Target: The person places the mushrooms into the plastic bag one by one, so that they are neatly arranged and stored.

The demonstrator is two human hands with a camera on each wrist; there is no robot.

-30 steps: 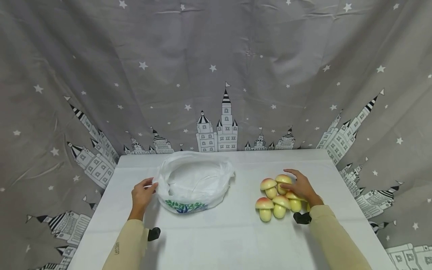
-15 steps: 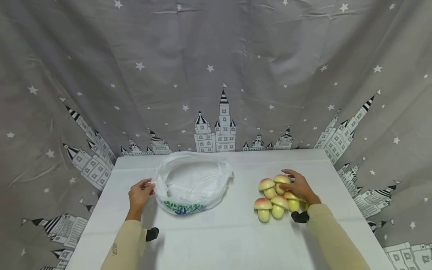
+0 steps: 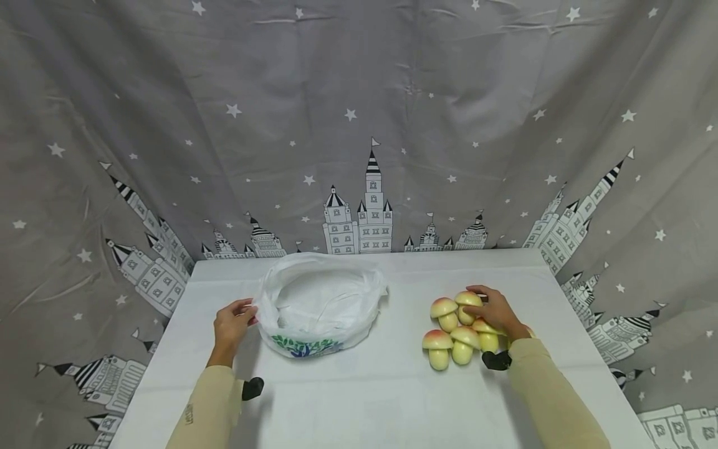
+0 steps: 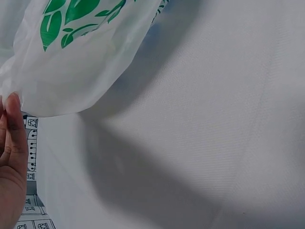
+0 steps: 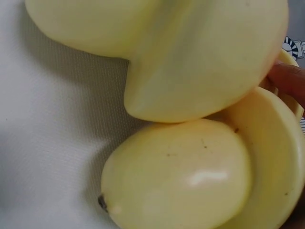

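Apparently at the grasping step: pinching the left edge of the plastic bag [image 3: 359, 327] between thumb and fingers of the left hand [image 3: 231, 322], while reaching with the right hand [image 3: 498, 312] among the toy mushrooms [image 3: 464, 344] on the tabletop [image 3: 359, 405], right of the bag. Curving the right fingers, part open, about the rearmost mushroom [image 3: 467, 298]; cannot tell whether gripped. Next, probably calls for closing on it without nudging neighbours, and for holding the bag's mouth spread. Hard to make out: a further mushroom [image 3: 530, 332], farthest from the bag, mostly behind the right wrist. Cut off in both wrist views: much of each hand.
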